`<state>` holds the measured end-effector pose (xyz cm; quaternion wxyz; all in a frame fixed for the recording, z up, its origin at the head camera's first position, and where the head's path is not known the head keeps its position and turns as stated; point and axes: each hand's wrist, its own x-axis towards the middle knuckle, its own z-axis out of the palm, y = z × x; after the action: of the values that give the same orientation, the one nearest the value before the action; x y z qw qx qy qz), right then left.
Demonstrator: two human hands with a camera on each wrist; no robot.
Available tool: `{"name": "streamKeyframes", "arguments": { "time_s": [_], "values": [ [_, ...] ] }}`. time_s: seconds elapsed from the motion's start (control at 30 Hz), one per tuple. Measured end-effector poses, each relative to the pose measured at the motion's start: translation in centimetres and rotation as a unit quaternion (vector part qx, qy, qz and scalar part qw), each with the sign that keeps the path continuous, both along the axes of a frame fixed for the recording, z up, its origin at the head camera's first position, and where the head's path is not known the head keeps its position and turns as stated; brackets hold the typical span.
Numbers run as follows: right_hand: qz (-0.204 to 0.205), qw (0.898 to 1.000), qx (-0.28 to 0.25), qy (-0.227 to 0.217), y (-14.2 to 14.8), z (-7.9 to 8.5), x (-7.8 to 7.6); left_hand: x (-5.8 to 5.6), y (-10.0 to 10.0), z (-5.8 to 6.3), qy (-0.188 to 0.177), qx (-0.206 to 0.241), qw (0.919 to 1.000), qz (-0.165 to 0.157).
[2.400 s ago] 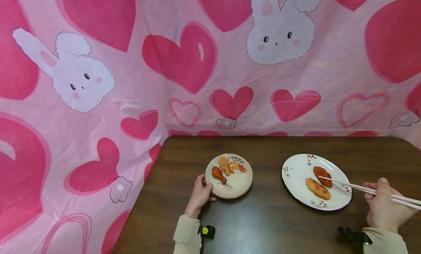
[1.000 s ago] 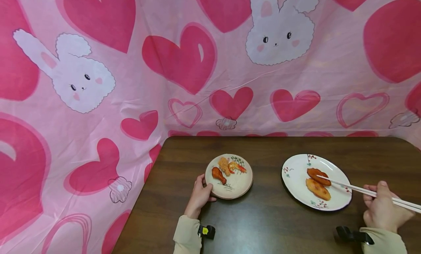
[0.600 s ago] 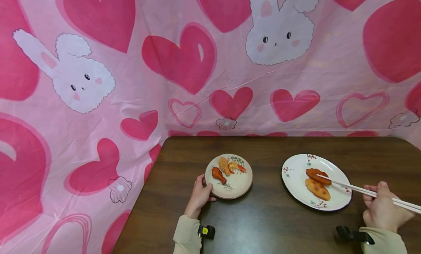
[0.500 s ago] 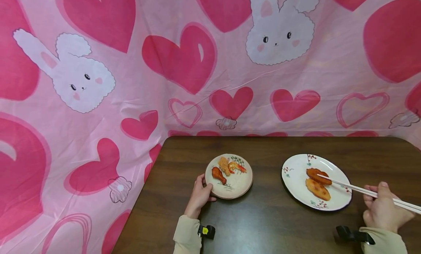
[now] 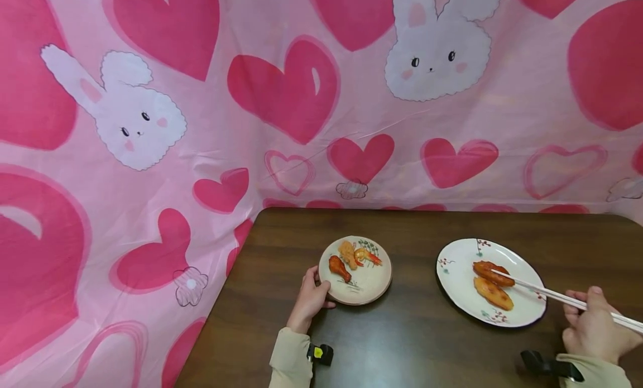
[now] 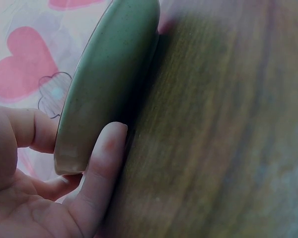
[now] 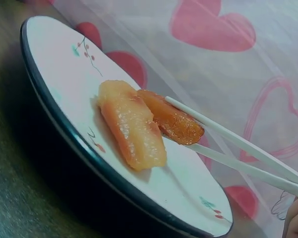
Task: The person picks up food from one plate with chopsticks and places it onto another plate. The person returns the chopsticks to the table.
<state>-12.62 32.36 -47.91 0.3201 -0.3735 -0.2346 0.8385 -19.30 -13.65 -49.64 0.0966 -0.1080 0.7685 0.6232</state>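
My left hand [image 5: 308, 301] grips the left rim of a small round plate [image 5: 369, 283]; in the left wrist view its fingers and thumb lie on either side of the edge. On that plate are a drumstick [image 5: 340, 268], a fried piece [image 5: 348, 254] and a shrimp [image 5: 369, 258]. My right hand [image 5: 598, 327] holds a pair of white chopsticks [image 7: 243, 148]. Their tips straddle a dark glazed chicken wing [image 7: 176, 121] on a white oval plate [image 5: 457, 276]. Right beside the wing lies a paler golden wing [image 7: 131, 129], which partly covers it in the right wrist view.
Both plates stand on a dark brown wooden table [image 5: 402, 343], with a gap between them. A pink curtain [image 5: 301, 170] printed with hearts and rabbits hangs behind the table and along its left side. Each wrist wears a black strap.
The dark wing has turned and shifted left on the oval plate, up against the golden wing, with the chopstick tips following. My left hand keeps its grip. The head view has shifted slightly.
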Motion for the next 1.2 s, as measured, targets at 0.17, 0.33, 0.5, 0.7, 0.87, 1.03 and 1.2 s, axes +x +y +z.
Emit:
{"name": "streamKeyframes", "arguments": {
  "time_s": [0.17,0.33,0.5,0.7,0.87,1.03,1.2],
  "values": [
    [0.011,1.000,0.001,-0.009,0.4,-0.1,0.1,0.0,0.0,0.0,-0.003,0.000,1.0000,-0.002],
    [0.007,1.000,-0.008,0.024,0.3,0.2,-0.1,0.0,0.1,0.1,-0.004,0.001,1.0000,0.000],
    [0.019,0.998,-0.035,0.044,0.0,0.4,-0.1,0.0,0.1,-0.1,-0.004,0.002,1.0000,0.001],
    [0.024,0.997,-0.053,0.044,-0.5,0.8,0.0,0.0,0.1,-0.2,-0.007,0.001,1.0000,0.002],
    [0.041,0.995,-0.059,0.063,-1.1,1.1,0.1,0.0,0.2,-0.2,-0.003,0.003,1.0000,0.001],
    [0.059,0.988,-0.073,0.126,-1.9,1.7,0.2,0.1,0.2,-0.1,-0.007,0.002,1.0000,0.003],
    [0.090,0.982,-0.065,0.153,-3.1,2.4,0.1,0.0,0.3,-0.1,-0.011,0.001,0.9999,0.004]
  ]
}}
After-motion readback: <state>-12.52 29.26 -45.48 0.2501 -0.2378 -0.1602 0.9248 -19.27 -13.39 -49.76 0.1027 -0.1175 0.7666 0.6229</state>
